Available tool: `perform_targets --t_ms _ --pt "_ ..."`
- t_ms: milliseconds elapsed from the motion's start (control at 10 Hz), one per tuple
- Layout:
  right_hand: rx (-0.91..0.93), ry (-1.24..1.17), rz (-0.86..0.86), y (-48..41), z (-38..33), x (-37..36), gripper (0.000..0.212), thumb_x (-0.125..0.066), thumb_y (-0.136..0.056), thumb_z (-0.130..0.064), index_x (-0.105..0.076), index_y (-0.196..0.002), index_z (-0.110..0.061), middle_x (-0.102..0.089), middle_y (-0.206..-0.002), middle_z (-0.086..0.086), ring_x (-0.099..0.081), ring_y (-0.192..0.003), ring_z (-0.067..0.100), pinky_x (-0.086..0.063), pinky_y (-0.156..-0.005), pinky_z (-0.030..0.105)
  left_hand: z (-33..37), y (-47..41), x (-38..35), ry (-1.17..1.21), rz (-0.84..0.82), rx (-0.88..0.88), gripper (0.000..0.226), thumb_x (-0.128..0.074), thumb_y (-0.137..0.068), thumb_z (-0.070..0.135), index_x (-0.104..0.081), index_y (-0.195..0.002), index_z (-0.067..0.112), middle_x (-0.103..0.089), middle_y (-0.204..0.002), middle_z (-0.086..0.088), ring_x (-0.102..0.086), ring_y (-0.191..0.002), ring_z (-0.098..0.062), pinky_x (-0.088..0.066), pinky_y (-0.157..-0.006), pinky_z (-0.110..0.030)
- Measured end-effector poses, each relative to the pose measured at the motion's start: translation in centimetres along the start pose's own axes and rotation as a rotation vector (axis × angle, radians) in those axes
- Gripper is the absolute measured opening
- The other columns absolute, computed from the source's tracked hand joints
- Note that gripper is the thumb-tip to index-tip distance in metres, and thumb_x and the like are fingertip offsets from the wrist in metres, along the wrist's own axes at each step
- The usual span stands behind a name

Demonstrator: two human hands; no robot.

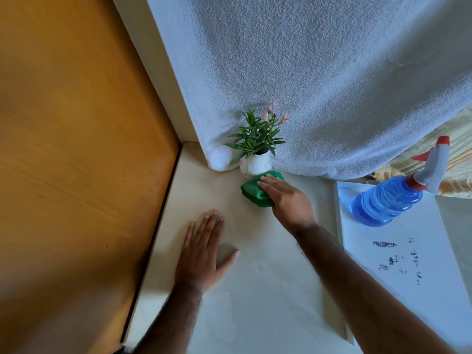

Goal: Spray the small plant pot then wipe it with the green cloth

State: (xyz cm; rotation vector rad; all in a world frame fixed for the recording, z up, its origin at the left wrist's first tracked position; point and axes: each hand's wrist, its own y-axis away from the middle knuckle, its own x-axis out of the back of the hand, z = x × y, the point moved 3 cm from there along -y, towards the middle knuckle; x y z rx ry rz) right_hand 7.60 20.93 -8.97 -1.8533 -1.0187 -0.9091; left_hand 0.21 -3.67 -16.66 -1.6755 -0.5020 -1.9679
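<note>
One small plant pot (256, 165), white, holding one plant (256, 135) with three pale pink blossoms showing; one green cloth (255, 192); one blue spray bottle (388, 200) with one red-tipped nozzle; two bare hands, one left hand (203, 254) and one right hand (286, 198); one pale counter (255, 290); one white board (403, 256) with dark smudges; one white textured cover (319, 80); one wooden panel (71, 149).
</note>
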Motion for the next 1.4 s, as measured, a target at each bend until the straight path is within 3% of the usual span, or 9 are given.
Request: perform_targets --t_ms 300,600,800,900,1000,1100,1200,1300,1400 --pt "-0.003 0.051 0.126 4.0 0.0 5.7 0.06 -0.068 -0.07 0.02 -0.073 -0.125 -0.004 -0.07 -0.13 0.011 -0.065 -0.122 0.029 -0.056 -0.098 0.042 -0.1 0.1 0.5 -0.016 -0.02 0.006 0.089 -0.038 -0.095 0.072 -0.026 -0.164 0.018 -0.021 -0.174 -0.001 -0.014 -0.161 -0.017 -0.018 -0.13 -0.05" --pt "-0.17 0.172 0.11 17.0 4.8 13.1 0.065 -0.075 -0.065 0.023 -0.073 -0.124 -0.005 -0.071 -0.129 0.008 -0.067 -0.12 0.026 -0.053 -0.097 0.036 0.4 0.4 0.5 -0.002 0.14 -0.057 0.084 -0.044 -0.093 0.066 -0.044 -0.155 0.009 -0.042 -0.165 -0.012 -0.042 -0.151 -0.029 -0.029 -0.124 -0.056" --pt "-0.309 0.21 0.025 22.6 8.1 13.3 0.065 -0.077 -0.063 0.027 -0.073 -0.122 0.001 -0.07 -0.128 0.016 -0.067 -0.118 0.036 -0.057 -0.095 0.051 0.4 0.3 0.1 -0.013 0.156 -0.071 0.083 -0.045 -0.093 0.066 -0.044 -0.155 0.01 -0.043 -0.164 -0.013 -0.043 -0.15 -0.031 -0.032 -0.122 -0.056" --pt "-0.295 0.202 -0.074 23.9 8.3 12.3 0.07 -0.081 -0.063 0.019 -0.067 -0.13 0.003 -0.064 -0.137 0.018 -0.062 -0.125 0.036 -0.05 -0.104 0.051 0.5 0.3 0.0 -0.009 0.151 -0.08 0.084 -0.045 -0.093 0.066 -0.043 -0.156 0.01 -0.042 -0.164 -0.013 -0.043 -0.15 -0.03 -0.031 -0.122 -0.056" --pt "-0.277 0.224 -0.2 25.2 8.7 11.6 0.084 -0.083 -0.077 -0.015 -0.046 -0.15 -0.001 -0.037 -0.16 0.012 -0.033 -0.149 0.026 -0.022 -0.123 0.036 0.6 0.3 0.2 -0.009 0.158 -0.075 0.084 -0.045 -0.092 0.064 -0.043 -0.155 0.009 -0.043 -0.164 -0.015 -0.044 -0.149 -0.032 -0.03 -0.122 -0.056" --pt "-0.229 0.29 -0.31 26.5 8.6 10.7 0.091 -0.058 -0.094 -0.048 -0.016 -0.161 -0.004 -0.006 -0.17 0.011 -0.002 -0.157 0.022 -0.003 -0.126 0.035 0.9 0.3 0.4 -0.016 0.118 -0.075 0.085 -0.045 -0.092 0.064 -0.043 -0.155 0.007 -0.043 -0.163 -0.016 -0.045 -0.149 -0.033 -0.03 -0.122 -0.057" --pt "-0.284 0.333 -0.431 26.6 8.7 10.1 0.098 -0.03 -0.098 -0.075 0.006 -0.162 -0.01 0.011 -0.17 0.008 0.013 -0.155 0.019 -0.001 -0.126 0.04 0.8 0.4 0.1 -0.023 0.034 -0.043 0.09 -0.039 -0.091 0.068 -0.04 -0.157 0.007 -0.038 -0.166 -0.014 -0.039 -0.152 -0.032 -0.026 -0.124 -0.058" --pt "-0.285 0.37 -0.461 26.0 8.4 10.8 0.103 -0.022 -0.095 -0.081 0.004 -0.162 -0.007 0.01 -0.17 0.01 0.013 -0.155 0.02 -0.007 -0.126 0.043 1.1 0.0 1.1 0.038 -0.107 0.012 0.11 -0.013 -0.085 0.088 -0.032 -0.161 0.009 -0.028 -0.171 -0.011 -0.027 -0.158 -0.028 -0.018 -0.127 -0.055" --pt "-0.246 0.367 -0.434 25.4 6.9 12.2 0.102 -0.026 -0.095 -0.08 -0.006 -0.162 -0.005 0.002 -0.17 0.011 0.006 -0.156 0.022 -0.014 -0.125 0.046 3.0 -0.1 2.4 0.07 -0.101 0.016 0.116 -0.004 -0.085 0.09 -0.03 -0.161 0.006 -0.028 -0.171 -0.013 -0.027 -0.158 -0.03 -0.022 -0.126 -0.055"
